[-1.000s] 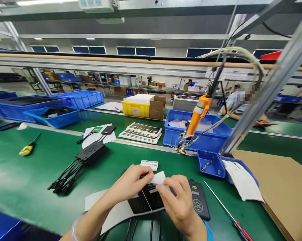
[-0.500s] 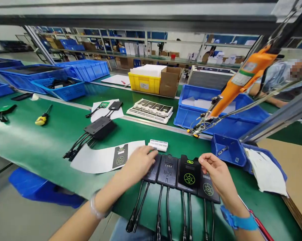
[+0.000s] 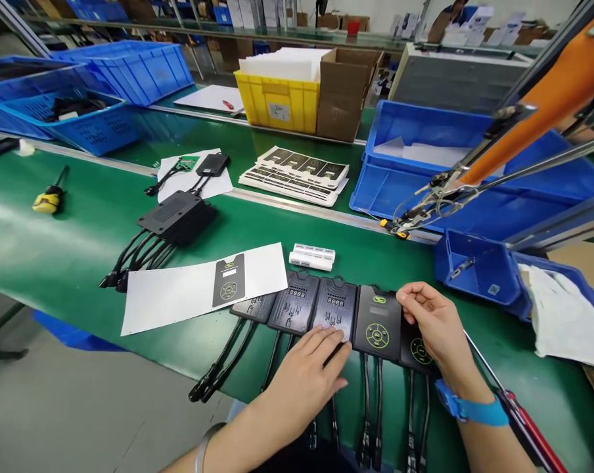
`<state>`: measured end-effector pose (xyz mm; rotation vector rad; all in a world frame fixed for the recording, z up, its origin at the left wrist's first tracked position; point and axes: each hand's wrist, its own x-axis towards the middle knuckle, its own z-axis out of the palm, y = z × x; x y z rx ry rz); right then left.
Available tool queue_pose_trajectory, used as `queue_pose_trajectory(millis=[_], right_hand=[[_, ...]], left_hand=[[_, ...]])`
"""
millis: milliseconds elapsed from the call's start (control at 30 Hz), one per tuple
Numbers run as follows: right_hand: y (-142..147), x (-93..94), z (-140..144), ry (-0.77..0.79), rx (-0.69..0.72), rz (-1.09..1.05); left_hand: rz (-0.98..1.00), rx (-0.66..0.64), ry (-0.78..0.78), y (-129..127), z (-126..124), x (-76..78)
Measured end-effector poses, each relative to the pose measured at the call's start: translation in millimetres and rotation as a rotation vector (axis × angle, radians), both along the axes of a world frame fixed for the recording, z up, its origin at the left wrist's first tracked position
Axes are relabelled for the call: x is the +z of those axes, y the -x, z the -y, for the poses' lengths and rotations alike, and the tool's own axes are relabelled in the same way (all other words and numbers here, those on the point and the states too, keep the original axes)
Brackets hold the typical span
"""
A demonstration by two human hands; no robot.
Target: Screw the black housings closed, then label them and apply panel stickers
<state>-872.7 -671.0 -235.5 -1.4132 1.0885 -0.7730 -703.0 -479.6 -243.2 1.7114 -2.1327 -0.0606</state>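
The left hand lies flat and open on one black controller to steady it, while at three o'clock the right hand pinches a labelled one, all fanned along the counter's near edge, cables hanging clear.

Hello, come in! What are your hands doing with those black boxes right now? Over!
Left hand flat on a middle black box. Right hand pinching the green-button sticker on the next box. White sheet lies left, clear of both.

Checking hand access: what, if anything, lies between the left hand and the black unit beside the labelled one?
Nothing visible. The left hand already rests its fingers on the black unit; no object lies between them.
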Motion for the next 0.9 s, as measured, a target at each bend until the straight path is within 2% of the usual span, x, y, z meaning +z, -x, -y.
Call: queue_pose_trajectory(millis=[300,900], right_hand=[[-2.6,0.9,-1.0,0.032,-0.004,-0.042],[-6.9,5.6,-2.1,0.127,0.004,-0.185]], left_hand=[[0.082,0.026,-0.019,7.9,3.6,-1.8],[0.088,0.014,-0.088,8.0,5.4,4.7]])
